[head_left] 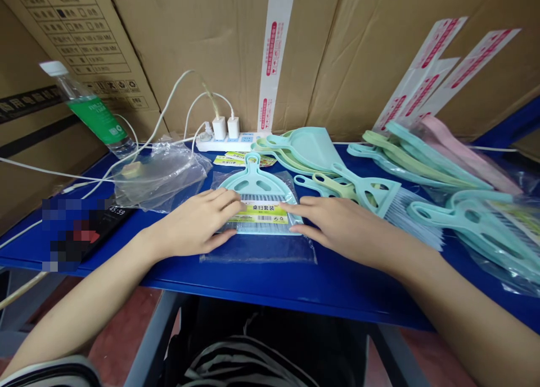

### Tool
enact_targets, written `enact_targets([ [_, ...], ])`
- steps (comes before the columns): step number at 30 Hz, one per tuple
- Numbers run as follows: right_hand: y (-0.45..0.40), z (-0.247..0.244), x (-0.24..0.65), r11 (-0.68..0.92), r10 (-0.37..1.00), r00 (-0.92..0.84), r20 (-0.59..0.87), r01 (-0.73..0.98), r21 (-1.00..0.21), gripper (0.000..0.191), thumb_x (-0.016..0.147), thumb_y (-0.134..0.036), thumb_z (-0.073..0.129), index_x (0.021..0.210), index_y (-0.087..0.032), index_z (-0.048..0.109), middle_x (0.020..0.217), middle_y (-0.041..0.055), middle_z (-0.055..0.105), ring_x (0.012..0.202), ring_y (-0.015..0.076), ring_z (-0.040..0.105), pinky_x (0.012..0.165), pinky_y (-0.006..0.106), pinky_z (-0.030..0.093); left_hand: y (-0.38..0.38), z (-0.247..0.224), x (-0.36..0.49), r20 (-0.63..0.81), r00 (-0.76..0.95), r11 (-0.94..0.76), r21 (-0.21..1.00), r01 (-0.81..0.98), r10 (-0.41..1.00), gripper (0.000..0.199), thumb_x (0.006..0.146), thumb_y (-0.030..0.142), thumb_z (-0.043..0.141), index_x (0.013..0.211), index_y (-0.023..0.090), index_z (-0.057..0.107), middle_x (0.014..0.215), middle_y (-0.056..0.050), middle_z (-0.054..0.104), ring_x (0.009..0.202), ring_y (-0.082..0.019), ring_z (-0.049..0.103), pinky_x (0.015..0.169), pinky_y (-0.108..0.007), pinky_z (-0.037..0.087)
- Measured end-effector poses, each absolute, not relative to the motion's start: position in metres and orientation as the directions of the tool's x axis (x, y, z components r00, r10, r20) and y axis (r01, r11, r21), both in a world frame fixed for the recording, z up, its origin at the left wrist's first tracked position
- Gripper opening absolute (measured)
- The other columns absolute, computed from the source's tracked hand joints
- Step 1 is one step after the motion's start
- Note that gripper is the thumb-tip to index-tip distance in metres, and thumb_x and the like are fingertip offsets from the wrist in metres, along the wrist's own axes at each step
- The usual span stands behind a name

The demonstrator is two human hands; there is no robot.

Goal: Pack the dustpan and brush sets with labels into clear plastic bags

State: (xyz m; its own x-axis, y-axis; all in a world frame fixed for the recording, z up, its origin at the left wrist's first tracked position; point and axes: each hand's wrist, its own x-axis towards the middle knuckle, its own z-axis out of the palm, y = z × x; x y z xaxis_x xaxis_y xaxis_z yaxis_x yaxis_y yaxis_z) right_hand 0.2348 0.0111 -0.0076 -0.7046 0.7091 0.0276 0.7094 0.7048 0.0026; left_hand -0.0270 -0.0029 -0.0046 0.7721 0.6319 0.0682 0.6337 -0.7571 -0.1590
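Note:
A mint-green brush and dustpan set (253, 181) lies in a clear plastic bag on the blue table (261, 288), its handle pointing away from me. Across its bristles sits a yellow-green label (264, 211). My left hand (198, 221) rests on the left side of the packed set, fingers on the plastic and thumb apart below. On the right side, my right hand (333, 224) touches the label's edge and the bag with its fingers and thumb spread. Neither hand is wrapped round anything. The bag's lower edge lies flat towards me.
Loose dustpans (316, 148) and brushes (379, 196) lie behind and right of my right hand; packed sets (485, 224) are at the far right. To the left are crumpled plastic bags (164, 170), a bottle (97, 117) and a phone (101, 226). A power strip (248, 142) with cables stands behind.

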Motion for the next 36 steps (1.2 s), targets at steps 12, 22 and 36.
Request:
enact_targets([
  [12, 0.0103, -0.0036, 0.2322, 0.723, 0.690, -0.723, 0.024, 0.687, -0.068, 0.029, 0.096, -0.027, 0.049, 0.117, -0.019, 0.067, 0.103, 0.0088, 0.072, 0.084, 0.0235, 0.069, 0.067, 0.034, 0.050, 0.0003, -0.0060, -0.0293, 0.053, 0.804, -0.796, -0.120, 0.594, 0.592, 0.026, 0.095, 0.027, 0.051, 0.116, 0.016, 0.061, 0.117, -0.010, 0.065, 0.105, -0.024, 0.062, 0.095, -0.041, 0.051],
  [22, 0.0061, -0.0015, 0.2310, 0.706, 0.702, -0.711, -0.032, 0.702, -0.091, 0.022, 0.095, -0.028, 0.051, 0.112, -0.017, 0.060, 0.103, 0.0095, 0.072, 0.086, 0.0260, 0.069, 0.066, 0.034, 0.049, 0.0007, -0.0057, -0.0293, 0.081, 0.821, -0.814, -0.106, 0.571, 0.565, 0.023, 0.095, 0.026, 0.051, 0.113, 0.017, 0.062, 0.111, -0.009, 0.067, 0.099, -0.022, 0.065, 0.091, -0.038, 0.053],
  [36, 0.0050, 0.0002, 0.2301, 0.688, 0.716, -0.696, -0.064, 0.718, -0.107, 0.010, 0.095, -0.027, 0.052, 0.099, -0.019, 0.055, 0.095, 0.0075, 0.071, 0.077, 0.0238, 0.068, 0.059, 0.031, 0.043, 0.0001, -0.0056, -0.0295, 0.098, 0.824, -0.815, -0.125, 0.566, 0.558, 0.023, 0.092, 0.025, 0.055, 0.112, 0.018, 0.062, 0.111, -0.008, 0.068, 0.099, -0.022, 0.066, 0.090, -0.037, 0.054],
])
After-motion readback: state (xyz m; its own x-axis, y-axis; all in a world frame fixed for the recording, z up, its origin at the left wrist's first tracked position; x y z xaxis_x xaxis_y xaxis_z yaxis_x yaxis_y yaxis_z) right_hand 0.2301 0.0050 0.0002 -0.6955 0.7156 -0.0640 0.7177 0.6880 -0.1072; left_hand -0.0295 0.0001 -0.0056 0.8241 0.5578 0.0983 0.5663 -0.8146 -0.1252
